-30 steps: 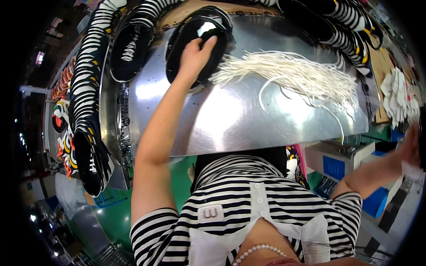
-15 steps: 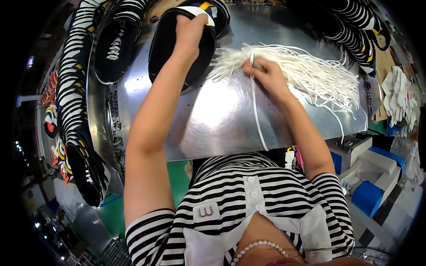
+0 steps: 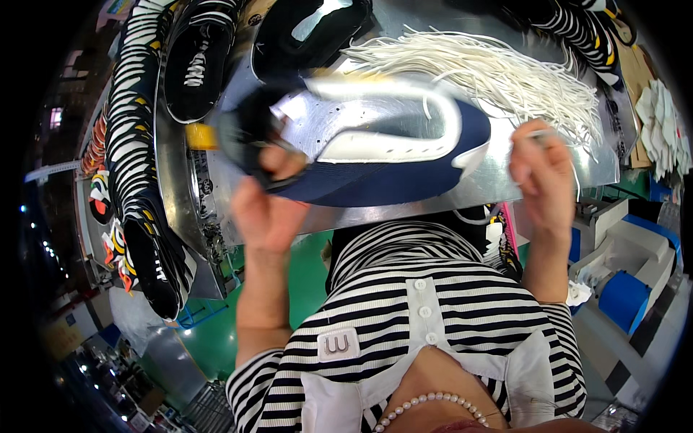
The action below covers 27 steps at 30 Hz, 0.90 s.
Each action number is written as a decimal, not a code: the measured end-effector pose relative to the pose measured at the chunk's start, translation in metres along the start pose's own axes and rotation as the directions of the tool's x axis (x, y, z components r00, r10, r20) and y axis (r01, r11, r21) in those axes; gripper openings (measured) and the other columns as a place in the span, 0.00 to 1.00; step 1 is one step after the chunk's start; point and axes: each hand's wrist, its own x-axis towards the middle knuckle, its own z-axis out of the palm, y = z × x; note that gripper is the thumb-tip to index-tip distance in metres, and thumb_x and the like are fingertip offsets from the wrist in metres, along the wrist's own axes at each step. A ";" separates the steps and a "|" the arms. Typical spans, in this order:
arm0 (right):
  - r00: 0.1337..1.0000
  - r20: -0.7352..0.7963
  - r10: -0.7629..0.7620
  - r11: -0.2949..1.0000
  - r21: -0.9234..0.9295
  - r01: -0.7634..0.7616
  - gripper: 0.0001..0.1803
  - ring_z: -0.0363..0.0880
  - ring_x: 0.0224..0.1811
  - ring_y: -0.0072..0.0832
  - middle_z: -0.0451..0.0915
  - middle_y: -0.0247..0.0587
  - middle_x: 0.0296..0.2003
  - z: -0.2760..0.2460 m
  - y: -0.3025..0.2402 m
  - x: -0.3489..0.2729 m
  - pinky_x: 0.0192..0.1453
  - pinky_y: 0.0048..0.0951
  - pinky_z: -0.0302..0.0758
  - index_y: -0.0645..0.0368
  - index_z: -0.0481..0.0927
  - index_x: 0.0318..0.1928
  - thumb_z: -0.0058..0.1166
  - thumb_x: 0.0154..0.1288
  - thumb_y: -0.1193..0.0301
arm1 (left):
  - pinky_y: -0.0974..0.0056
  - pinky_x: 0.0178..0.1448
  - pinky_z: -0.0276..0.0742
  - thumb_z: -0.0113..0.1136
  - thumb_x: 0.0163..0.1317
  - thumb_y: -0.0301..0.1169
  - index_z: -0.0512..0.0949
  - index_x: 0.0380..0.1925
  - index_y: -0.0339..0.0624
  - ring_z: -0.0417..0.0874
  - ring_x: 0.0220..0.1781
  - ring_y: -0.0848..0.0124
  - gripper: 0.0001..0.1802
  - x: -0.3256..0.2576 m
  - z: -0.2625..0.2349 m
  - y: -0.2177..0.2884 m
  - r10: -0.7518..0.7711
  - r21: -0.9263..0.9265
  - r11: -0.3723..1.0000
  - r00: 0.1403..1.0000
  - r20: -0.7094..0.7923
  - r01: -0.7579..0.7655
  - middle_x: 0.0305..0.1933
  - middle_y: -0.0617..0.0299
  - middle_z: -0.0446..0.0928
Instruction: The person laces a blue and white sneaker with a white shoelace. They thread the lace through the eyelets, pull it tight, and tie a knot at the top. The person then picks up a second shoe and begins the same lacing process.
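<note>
Nearer the person than the pile of white laces (image 3: pixel 491 79), the left hand (image 3: pixel 268 206) clamps a blurred navy-and-white shoe upper (image 3: pixel 382 177); near the pile's right end, the right hand (image 3: pixel 543 169) pinches a single lace (image 3: pixel 538 135).

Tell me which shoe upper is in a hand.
The navy upper with the white U-shaped band, gripped in the left hand; no hand touches the other uppers.

Two hands (image 3: pixel 545 166), one held shoe upper (image 3: pixel 390 177), one lace heap (image 3: pixel 498 76) and three shirt buttons (image 3: pixel 425 312) show.
</note>
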 end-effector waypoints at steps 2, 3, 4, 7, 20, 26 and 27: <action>0.987 -0.011 0.161 0.985 -0.061 -0.162 0.08 0.60 0.20 0.07 0.71 0.22 0.22 0.019 0.027 -0.003 0.22 0.13 0.52 0.57 0.81 0.45 0.55 0.70 0.69 | 0.61 0.57 0.70 0.61 0.64 0.32 0.68 0.60 0.34 0.75 0.46 0.67 0.27 -0.029 -0.053 -0.011 -0.030 0.180 0.978 0.929 -0.370 0.103 0.45 0.60 0.76; 0.969 0.022 0.247 0.969 -0.025 -0.247 0.07 0.61 0.21 0.07 0.70 0.21 0.22 0.030 0.041 -0.005 0.22 0.13 0.52 0.55 0.81 0.43 0.56 0.69 0.67 | 0.57 0.60 0.72 0.59 0.66 0.31 0.70 0.58 0.32 0.77 0.53 0.62 0.22 -0.037 -0.064 -0.013 -0.068 0.204 0.969 0.941 -0.331 0.142 0.50 0.54 0.77; 0.963 0.054 0.263 0.964 -0.066 -0.259 0.08 0.61 0.21 0.07 0.71 0.21 0.23 0.032 0.052 -0.006 0.22 0.13 0.52 0.55 0.81 0.42 0.57 0.69 0.66 | 0.57 0.61 0.72 0.59 0.66 0.30 0.70 0.58 0.32 0.77 0.54 0.61 0.22 -0.047 -0.069 -0.009 -0.073 0.310 0.928 0.917 -0.391 0.207 0.52 0.53 0.76; 0.959 0.087 0.270 0.963 0.000 -0.271 0.08 0.63 0.23 0.07 0.74 0.21 0.26 0.035 0.073 0.002 0.24 0.13 0.54 0.55 0.80 0.41 0.58 0.68 0.66 | 0.57 0.63 0.71 0.59 0.64 0.25 0.71 0.58 0.34 0.76 0.56 0.59 0.22 -0.066 -0.054 0.000 0.432 0.940 0.209 0.837 -0.337 0.271 0.60 0.52 0.72; 0.979 0.078 0.189 0.972 0.128 -0.197 0.09 0.58 0.16 0.07 0.82 0.36 0.30 0.055 0.096 0.034 0.19 0.12 0.51 0.62 0.77 0.46 0.57 0.70 0.72 | 0.59 0.67 0.66 0.38 0.72 0.61 0.76 0.55 0.36 0.76 0.63 0.61 0.38 0.057 0.011 -0.042 -0.351 0.702 -0.054 0.645 -0.679 0.710 0.57 0.57 0.79; 0.999 0.034 0.028 0.974 0.226 -0.035 0.07 0.56 0.16 0.07 0.81 0.32 0.26 0.067 0.112 0.031 0.20 0.12 0.49 0.58 0.79 0.44 0.57 0.70 0.69 | 0.65 0.59 0.72 0.38 0.76 0.55 0.71 0.58 0.35 0.79 0.50 0.70 0.33 0.075 -0.001 -0.072 -0.439 0.492 0.672 0.833 -0.338 0.554 0.58 0.57 0.76; 0.999 0.036 -0.021 0.969 0.247 0.012 0.07 0.56 0.16 0.07 0.81 0.32 0.26 0.069 0.108 0.026 0.20 0.12 0.49 0.59 0.79 0.43 0.57 0.70 0.69 | 0.67 0.51 0.73 0.45 0.75 0.52 0.73 0.54 0.34 0.75 0.40 0.73 0.28 0.076 -0.006 -0.071 -0.475 0.480 0.698 0.846 -0.244 0.531 0.52 0.58 0.77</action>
